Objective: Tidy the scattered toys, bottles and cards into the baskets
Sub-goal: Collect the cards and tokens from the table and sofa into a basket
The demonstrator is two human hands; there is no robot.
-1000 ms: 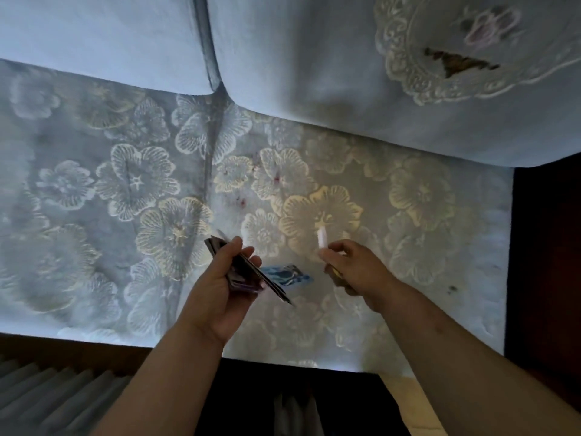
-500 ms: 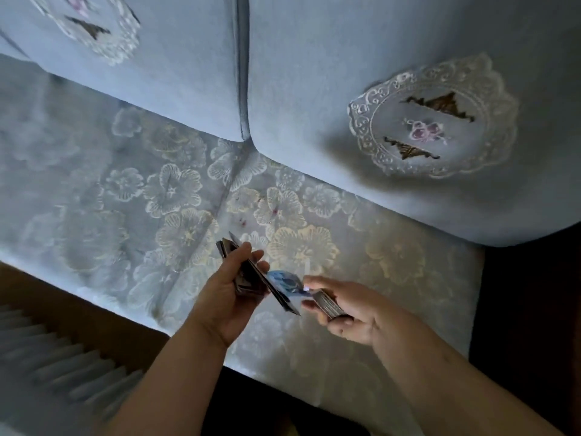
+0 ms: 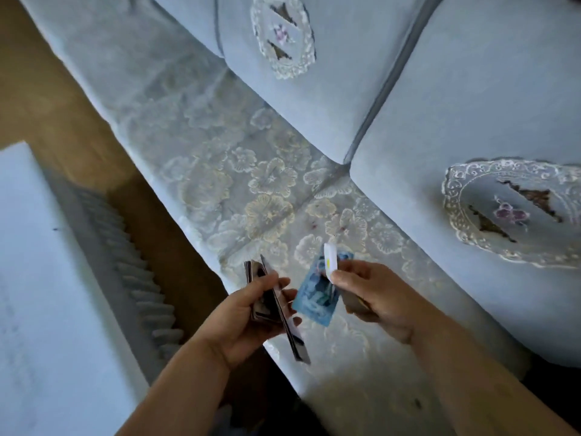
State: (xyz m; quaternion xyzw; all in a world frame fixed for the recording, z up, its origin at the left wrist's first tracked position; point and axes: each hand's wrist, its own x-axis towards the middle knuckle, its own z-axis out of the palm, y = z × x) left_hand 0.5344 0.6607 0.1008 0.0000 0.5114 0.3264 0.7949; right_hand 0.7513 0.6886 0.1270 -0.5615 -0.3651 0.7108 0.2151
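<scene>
While the left hand point(image 3: 251, 316) grips a stack of cards point(image 3: 279, 305) edge-on, thumb pressed across the top face and the other fingers curled under it, the right hand point(image 3: 377, 297) pinches a white card point(image 3: 330, 261) between thumb and forefinger. The stack of cards is dark and fanned slightly, with one long card projecting toward the lower end past the palm. A blue card point(image 3: 316, 297) hangs face-up between the two hands; its upper right edge lies behind the white card at the right thumb, and its left edge sits just beside the left fingertips. Printing on the blue card is a blurred blue-and-white picture, and no writing on it can be read. The white card carries a small yellow mark, too small to read. The remaining right fingers are curled over a dark flat item under the palm; whether it is more cards cannot be told. All cards are held in the air above the front edge of the sofa seat point(image 3: 239, 171), which is covered by a lace cloth with a flower pattern. Two pale blue back cushions point(image 3: 471, 89) stand along the rear edge of the seat, each bearing an oval lace doily point(image 3: 515, 212). A white surface point(image 3: 47, 278) with a ribbed edge lies off the left corner, apart from the sofa, over a wooden floor point(image 3: 47, 99).
</scene>
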